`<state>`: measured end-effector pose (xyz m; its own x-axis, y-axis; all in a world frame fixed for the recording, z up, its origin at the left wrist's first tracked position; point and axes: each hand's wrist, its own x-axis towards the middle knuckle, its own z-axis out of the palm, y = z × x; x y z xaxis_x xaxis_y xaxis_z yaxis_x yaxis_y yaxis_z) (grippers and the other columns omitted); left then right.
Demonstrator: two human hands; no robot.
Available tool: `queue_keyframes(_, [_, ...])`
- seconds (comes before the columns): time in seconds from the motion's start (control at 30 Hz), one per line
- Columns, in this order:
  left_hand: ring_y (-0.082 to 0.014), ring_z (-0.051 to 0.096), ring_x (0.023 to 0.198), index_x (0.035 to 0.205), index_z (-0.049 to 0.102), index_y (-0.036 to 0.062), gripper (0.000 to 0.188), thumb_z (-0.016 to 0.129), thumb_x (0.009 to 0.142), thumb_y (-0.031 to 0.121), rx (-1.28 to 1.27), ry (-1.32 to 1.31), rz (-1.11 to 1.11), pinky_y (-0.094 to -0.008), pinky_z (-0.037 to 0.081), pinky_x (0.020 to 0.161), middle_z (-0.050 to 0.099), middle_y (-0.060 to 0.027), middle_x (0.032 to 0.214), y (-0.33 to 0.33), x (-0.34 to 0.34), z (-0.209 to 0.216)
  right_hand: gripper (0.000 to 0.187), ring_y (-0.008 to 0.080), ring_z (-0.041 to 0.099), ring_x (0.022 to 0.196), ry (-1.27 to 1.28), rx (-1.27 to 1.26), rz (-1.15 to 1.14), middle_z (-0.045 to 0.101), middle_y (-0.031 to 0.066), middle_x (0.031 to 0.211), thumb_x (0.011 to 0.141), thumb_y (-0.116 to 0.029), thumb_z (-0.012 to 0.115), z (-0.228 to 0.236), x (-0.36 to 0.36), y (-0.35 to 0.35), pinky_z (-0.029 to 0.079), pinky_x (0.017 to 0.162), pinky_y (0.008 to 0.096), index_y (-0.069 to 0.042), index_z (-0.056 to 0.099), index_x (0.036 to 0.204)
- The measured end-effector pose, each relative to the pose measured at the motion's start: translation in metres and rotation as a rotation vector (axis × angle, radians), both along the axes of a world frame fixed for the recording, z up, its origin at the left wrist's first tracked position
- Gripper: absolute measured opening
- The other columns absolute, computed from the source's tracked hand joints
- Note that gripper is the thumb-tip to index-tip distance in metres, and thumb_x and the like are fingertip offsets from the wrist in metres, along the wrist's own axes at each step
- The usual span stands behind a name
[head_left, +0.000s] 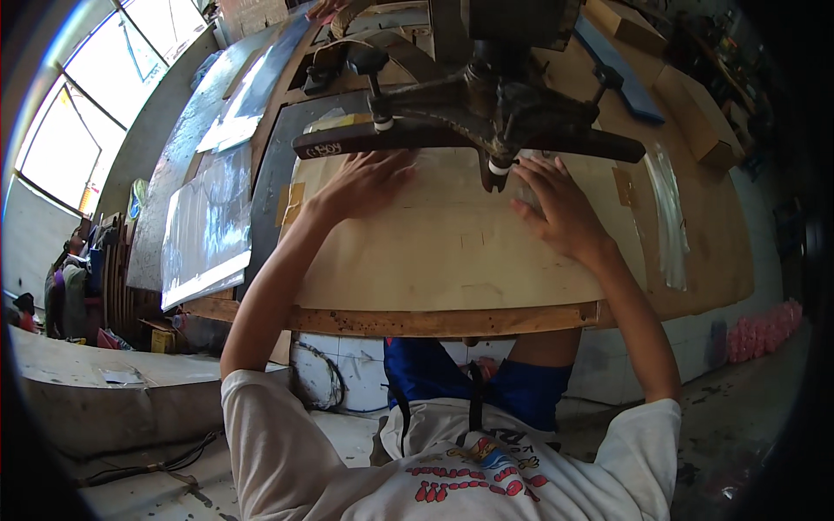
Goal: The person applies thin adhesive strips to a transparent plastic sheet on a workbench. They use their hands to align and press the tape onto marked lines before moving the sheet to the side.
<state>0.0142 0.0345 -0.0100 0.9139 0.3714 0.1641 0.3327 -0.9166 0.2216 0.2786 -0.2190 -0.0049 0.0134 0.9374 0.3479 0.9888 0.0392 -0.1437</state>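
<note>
My left hand (363,184) lies palm down, a little blurred, on the pale yellowish sheet (434,269) that covers the bench top. Its fingertips reach to the dark metal bar (339,140) of the press-like machine (495,95), and some are hidden there. On the other side of the machine's middle post, my right hand (560,208) rests with fingers spread and thumb apart, close to the white-tipped lower end (499,167) of the post. Something clear and shiny seems to lie by its fingertips; I cannot make out what.
Clear plastic sheets (208,226) lie stacked on the left, with a long clear strip (669,217) on the right. Cardboard boxes (695,113) and a blue bar (618,78) are at the back right. A wooden edge (443,323) borders the bench near me. Pink bundles (764,332) stand at right.
</note>
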Motion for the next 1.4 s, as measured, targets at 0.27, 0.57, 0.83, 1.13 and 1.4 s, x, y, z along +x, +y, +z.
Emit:
queue_keyframes(0.27, [-0.0401,0.055,0.132,0.142,0.058,0.0081,0.05,0.042,0.11,0.043,-0.142,0.074,0.064,-0.0476,0.039,0.114,0.061,-0.0214,0.141,-0.001,0.007,0.018,0.058,0.0376,0.038,0.15,0.05,-0.047,-0.031,0.047,0.0209,0.155,0.103,-0.038,0.061,0.0,0.004,0.001,0.02,0.128,0.055,0.0,0.048,0.145])
queue_keyframes(0.57, [-0.0451,0.011,0.158,0.16,0.029,-0.0003,0.066,0.046,0.109,0.039,-0.02,0.115,0.272,-0.0552,0.014,0.128,0.017,-0.0318,0.167,-0.028,-0.063,-0.003,0.03,0.0293,0.072,0.104,0.136,0.221,0.014,0.075,0.013,0.107,0.101,-0.024,0.065,0.076,0.019,-0.091,0.055,0.099,0.0431,-0.001,0.072,0.118])
queue_keyframes(0.83, [-0.0173,0.075,0.076,0.098,0.078,-0.0012,0.047,0.062,0.104,0.042,-0.691,-0.126,0.192,-0.0301,0.06,0.065,0.078,-0.0092,0.085,0.102,-0.12,0.126,0.044,0.0101,0.066,0.085,0.639,-0.104,-0.316,0.073,0.0045,0.092,0.106,-0.043,0.059,0.131,0.217,0.031,0.054,0.077,0.0263,-0.002,0.074,0.112])
queue_keyframes(1.13, [-0.0146,0.069,0.067,0.119,0.073,-0.0039,0.036,0.064,0.104,0.028,-0.93,-0.434,0.246,-0.0283,0.058,0.064,0.075,-0.0079,0.087,0.158,0.027,0.022,0.071,0.0248,0.072,0.093,0.504,-0.747,-0.05,0.074,0.013,0.12,0.104,-0.061,0.052,0.07,0.196,0.189,0.062,0.077,0.0375,0.005,0.068,0.125])
queue_keyframes(1.4, [-0.0123,0.07,0.088,0.155,0.043,0.0042,0.059,0.067,0.101,0.012,-1.301,-0.492,-0.051,-0.0292,0.059,0.076,0.07,-0.0047,0.107,0.163,0.041,0.023,0.031,0.017,0.071,0.08,0.733,-0.45,0.02,0.076,0.0065,0.101,0.095,-0.024,0.067,0.055,0.197,0.185,0.06,0.066,0.0307,0.002,0.071,0.112])
